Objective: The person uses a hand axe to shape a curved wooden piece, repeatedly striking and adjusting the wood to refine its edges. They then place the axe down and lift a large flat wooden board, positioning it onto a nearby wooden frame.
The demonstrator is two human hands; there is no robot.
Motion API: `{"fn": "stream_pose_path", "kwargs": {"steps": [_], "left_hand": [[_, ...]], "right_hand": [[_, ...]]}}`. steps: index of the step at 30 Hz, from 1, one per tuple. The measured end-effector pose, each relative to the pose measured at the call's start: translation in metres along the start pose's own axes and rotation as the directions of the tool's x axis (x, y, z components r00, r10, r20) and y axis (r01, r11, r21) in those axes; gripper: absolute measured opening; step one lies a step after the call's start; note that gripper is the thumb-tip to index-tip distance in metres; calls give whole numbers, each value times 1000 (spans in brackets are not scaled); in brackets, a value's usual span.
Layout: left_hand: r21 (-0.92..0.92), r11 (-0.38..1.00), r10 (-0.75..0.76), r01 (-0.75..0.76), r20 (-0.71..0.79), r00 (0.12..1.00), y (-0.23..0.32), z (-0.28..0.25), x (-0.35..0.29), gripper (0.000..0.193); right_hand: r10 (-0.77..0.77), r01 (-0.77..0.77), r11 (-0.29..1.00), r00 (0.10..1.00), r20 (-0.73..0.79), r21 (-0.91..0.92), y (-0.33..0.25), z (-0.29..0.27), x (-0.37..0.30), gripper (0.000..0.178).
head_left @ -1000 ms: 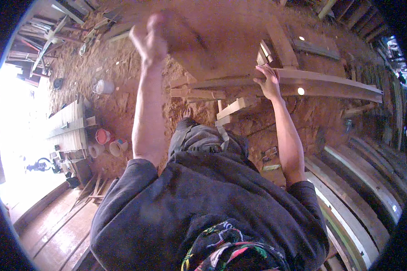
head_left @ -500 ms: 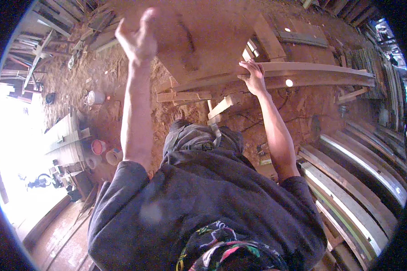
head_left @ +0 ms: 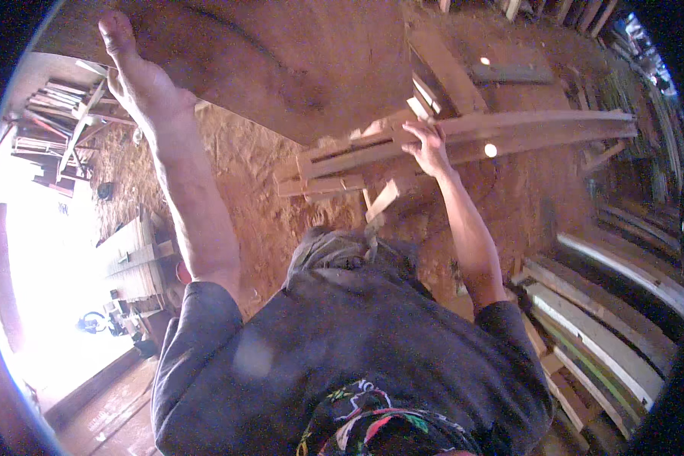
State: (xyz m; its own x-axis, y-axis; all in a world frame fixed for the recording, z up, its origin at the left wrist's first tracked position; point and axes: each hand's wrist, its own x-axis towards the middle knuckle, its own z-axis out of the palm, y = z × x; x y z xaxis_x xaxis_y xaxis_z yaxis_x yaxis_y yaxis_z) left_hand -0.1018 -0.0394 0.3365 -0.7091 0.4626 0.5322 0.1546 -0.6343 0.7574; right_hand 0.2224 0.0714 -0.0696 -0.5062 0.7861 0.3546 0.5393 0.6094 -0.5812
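A broad brown wooden panel (head_left: 334, 68) fills the upper part of the view and is tilted, with one corner pointing down toward me. My left hand (head_left: 146, 87) is at its left lower edge. The thumb lies along the panel, and the other fingers are mostly hidden, apparently wrapped round the edge. Below the panel's right end, a long wooden beam (head_left: 539, 133) runs off to the right. My right hand (head_left: 429, 148) rests on this beam near the panel, with fingers apart and slightly bent. Whether its fingertips also touch the panel is unclear.
A short wood block (head_left: 382, 199) and a timber piece (head_left: 319, 185) sit between me and the beam. Stacked planks (head_left: 585, 334) line the right side. More boards (head_left: 133, 254) stand at left, beside a bright opening. Wood shavings (head_left: 258, 175) cover the ground.
My left hand has moved left, and the panel has shifted left and turned with it. My right hand has come slightly nearer to me.
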Motion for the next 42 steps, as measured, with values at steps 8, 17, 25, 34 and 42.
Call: {"fn": "stream_pose_path", "kwargs": {"steps": [8, 17, 25, 34, 42], "left_hand": [[-267, 940, -226, 212, -23, 974, 3, 4, -7, 69], [-304, 548, -700, 780, 344, 626, -24, 20, -57, 50], [-438, -248, -847, 864, 531, 26, -62, 66, -46, 68], [-164, 828, -471, 536, 314, 824, -119, 45, -99, 78], [-199, 970, -96, 141, 221, 971, -105, 73, -95, 53]], "right_hand": [[134, -83, 948, 980, -149, 308, 24, -46, 0, 62], [-42, 544, 341, 824, -566, 767, -135, -239, 113, 47], [119, 646, 334, 694, -710, 686, -221, -332, 196, 51], [-57, 504, 714, 734, -677, 486, -350, -364, 201, 70], [38, 367, 712, 831, -556, 598, -386, -385, 219, 72]]}}
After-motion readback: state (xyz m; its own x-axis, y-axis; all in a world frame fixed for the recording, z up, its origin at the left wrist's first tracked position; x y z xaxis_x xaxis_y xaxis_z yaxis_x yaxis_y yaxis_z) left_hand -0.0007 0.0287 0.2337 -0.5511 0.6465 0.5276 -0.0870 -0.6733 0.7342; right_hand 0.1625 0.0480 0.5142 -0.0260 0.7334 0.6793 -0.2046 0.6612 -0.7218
